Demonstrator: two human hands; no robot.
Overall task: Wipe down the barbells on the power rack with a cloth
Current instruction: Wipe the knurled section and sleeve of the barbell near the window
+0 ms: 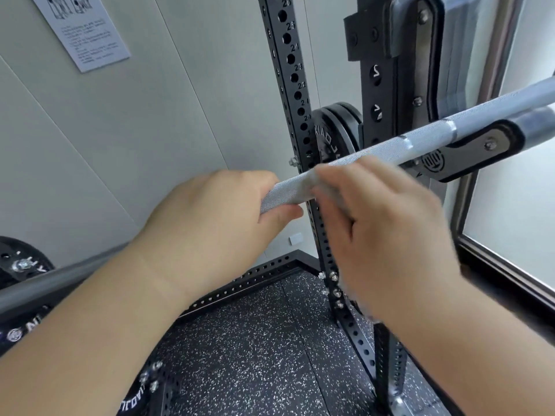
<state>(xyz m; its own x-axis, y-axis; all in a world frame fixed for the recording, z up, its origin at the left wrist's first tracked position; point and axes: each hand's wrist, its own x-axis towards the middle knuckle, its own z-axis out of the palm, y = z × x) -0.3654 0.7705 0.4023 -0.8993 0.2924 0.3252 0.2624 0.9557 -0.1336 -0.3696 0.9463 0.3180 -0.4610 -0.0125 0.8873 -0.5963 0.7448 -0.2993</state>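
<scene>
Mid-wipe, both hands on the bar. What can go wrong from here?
1. The right hand is motion-blurred, working the cloth close beside the left hand, which grips the barbell. A stroke that way could jam the knuckles together.
2. The shaft is knurled, so the cloth may snag or shed lint.
3. The bar rests on the black hook at the right. Hard strokes along it might roll or shift it there.

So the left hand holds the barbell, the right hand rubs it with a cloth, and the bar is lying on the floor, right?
Not on the floor. The head view shows the barbell raised, resting in a rack hook. Otherwise yes: the left hand holds it and the right hand rubs it with the cloth.
</scene>
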